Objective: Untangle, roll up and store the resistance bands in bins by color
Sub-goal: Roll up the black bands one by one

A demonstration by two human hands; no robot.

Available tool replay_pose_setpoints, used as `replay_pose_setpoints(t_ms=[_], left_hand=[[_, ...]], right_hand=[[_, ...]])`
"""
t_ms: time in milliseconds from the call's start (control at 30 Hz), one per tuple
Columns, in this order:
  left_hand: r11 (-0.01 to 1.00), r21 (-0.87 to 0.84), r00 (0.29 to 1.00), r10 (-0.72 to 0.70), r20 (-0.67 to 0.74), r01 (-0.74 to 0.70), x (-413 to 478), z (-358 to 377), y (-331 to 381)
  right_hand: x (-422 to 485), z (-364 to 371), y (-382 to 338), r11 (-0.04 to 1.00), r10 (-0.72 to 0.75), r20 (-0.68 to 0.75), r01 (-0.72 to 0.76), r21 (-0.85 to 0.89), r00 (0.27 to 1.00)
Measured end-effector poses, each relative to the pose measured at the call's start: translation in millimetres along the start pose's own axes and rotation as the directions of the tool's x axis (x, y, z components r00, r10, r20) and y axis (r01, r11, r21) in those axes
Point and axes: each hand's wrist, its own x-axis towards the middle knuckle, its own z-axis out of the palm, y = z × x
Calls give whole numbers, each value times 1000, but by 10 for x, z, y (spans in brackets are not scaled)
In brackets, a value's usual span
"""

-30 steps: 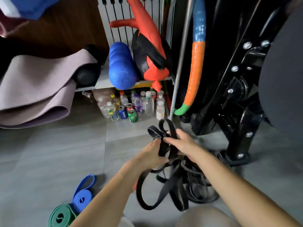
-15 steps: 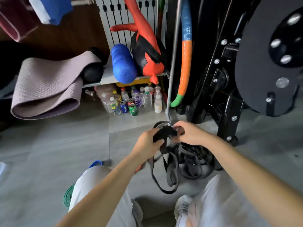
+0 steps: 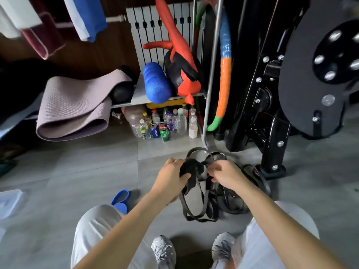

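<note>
Gripping one tangle of black resistance bands in two hands, left hand and right hand — beside one blue band on floor.

Just one head-worn wide-angle cam here, aimed forward and down past the person's knees at the grey floor. The left hand and right hand on the black band sit close up mid-frame, while the shelf and black machine fill the top, further off.

matt rubbery black bands; smooth grey tile floor; glossy metal pole
</note>
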Motion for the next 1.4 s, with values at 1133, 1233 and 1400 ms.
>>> replay_pose_setpoints(t_ms=[1133,1233,1400], left_hand=[[838,-539,989,-2,-150,-80,-271,-240,102],[896,-435,996,71,-46,-84,-357,-121,64],[955,-296,997,-36,-63,16,-451,-45,-45]], right_hand=[[-316,105,-238,761,49,192,-161,628,980],[-278,85,-419,457,84,317,-320,830,945],[-282,107,-571,598,125,259,-281,750,958]])
